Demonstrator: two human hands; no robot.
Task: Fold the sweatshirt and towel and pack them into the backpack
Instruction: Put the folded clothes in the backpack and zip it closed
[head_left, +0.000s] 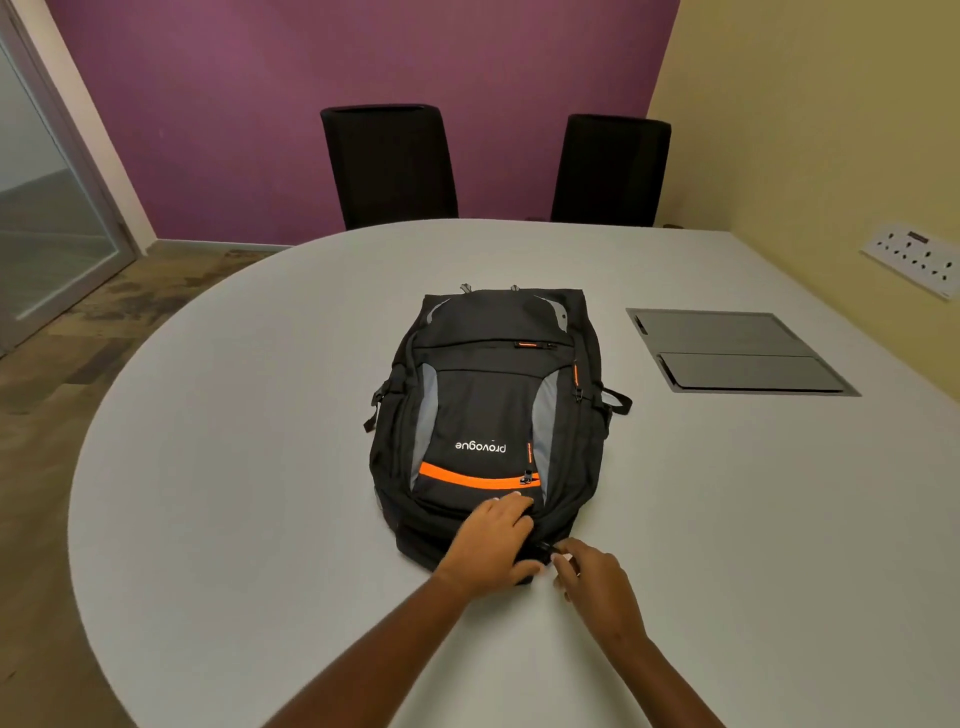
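Backpack (488, 405) first: my right hand (592, 577) pinches its zipper pull (544, 547); I'd slide it steadily while the left hand (493, 540) (grip spread) presses fabric taut.

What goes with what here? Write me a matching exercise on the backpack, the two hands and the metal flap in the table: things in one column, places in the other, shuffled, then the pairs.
Things
1 backpack
2 left hand
3 right hand
4 metal flap

Places
A set flush into the table, on the right
B pinching a zip pull at the backpack's near end
C lying flat mid-table, logo upside down to the camera
D resting on top of the backpack's near end

Pairs: 1-C, 2-D, 3-B, 4-A
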